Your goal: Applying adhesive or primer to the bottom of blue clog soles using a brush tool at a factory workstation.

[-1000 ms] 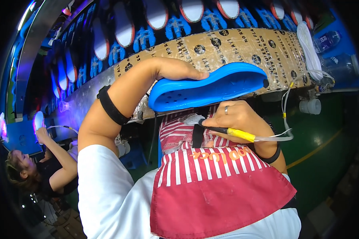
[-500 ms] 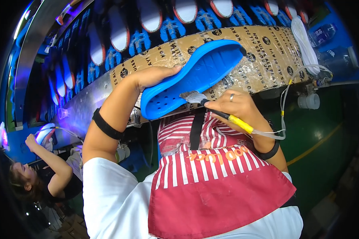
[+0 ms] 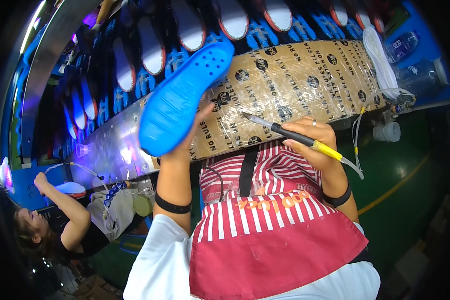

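Observation:
A blue rubber shoe sole (image 3: 172,107) is held up tilted by my left hand (image 3: 186,146), which is mostly hidden under it; one fingertip shows past its edge. A group of small holes pierces the sole's upper end, and shallow ridges cross the rest. To the right, my right hand (image 3: 312,142) is closed round a brush (image 3: 296,135) with a black handle, a yellow-wrapped end and a clear tube. Its bristles point left over the taped cardboard ledge (image 3: 295,85), apart from the sole.
Beyond the ledge, white shoe uppers (image 3: 192,25) stand in a row with blue soles (image 3: 300,27). A white bundle (image 3: 381,60) and plastic bottles (image 3: 405,45) lie at the right. A co-worker's hand (image 3: 41,182) is at the far left, near a shoe (image 3: 71,188).
My left hand has swung the sole left and turned it, so its holed end now points up. The brush has come away from the sole, staying in my right hand.

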### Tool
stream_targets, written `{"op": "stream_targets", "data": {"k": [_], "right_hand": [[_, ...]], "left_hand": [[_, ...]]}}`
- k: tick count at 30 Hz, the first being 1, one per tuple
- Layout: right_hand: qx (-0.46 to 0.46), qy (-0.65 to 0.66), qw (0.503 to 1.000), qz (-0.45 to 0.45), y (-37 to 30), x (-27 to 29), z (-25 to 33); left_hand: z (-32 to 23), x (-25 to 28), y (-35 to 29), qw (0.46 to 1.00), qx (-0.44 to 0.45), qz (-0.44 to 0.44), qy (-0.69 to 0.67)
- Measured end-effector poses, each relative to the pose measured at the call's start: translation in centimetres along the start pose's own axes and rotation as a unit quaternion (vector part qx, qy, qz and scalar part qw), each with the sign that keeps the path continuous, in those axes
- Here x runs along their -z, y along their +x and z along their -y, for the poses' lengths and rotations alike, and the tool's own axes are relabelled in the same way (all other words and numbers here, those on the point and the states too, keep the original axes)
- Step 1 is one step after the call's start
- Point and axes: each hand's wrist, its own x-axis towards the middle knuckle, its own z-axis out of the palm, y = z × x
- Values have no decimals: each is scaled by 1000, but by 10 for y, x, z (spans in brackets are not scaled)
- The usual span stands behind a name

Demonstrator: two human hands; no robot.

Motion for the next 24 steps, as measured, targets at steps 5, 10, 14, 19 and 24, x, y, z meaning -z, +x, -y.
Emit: {"op": "stream_targets", "data": {"k": [5, 10, 14, 19, 24], "right_hand": [[-105, 91, 990, -30, -3, -3, 3], [-167, 128, 976, -59, 1, -7, 7], [-55, 90, 994, -29, 25, -9, 24], [77, -99, 987, -105, 58, -18, 45], [79, -288, 948, -111, 67, -33, 41]], "left_hand": [[32, 34, -38, 958, 167, 128, -196], [53, 39, -51, 913, 271, 123, -278], [64, 24, -51, 932, 246, 142, -225], [77, -11, -50, 933, 256, 131, -215], [89, -16, -56, 890, 266, 134, -345]]}}
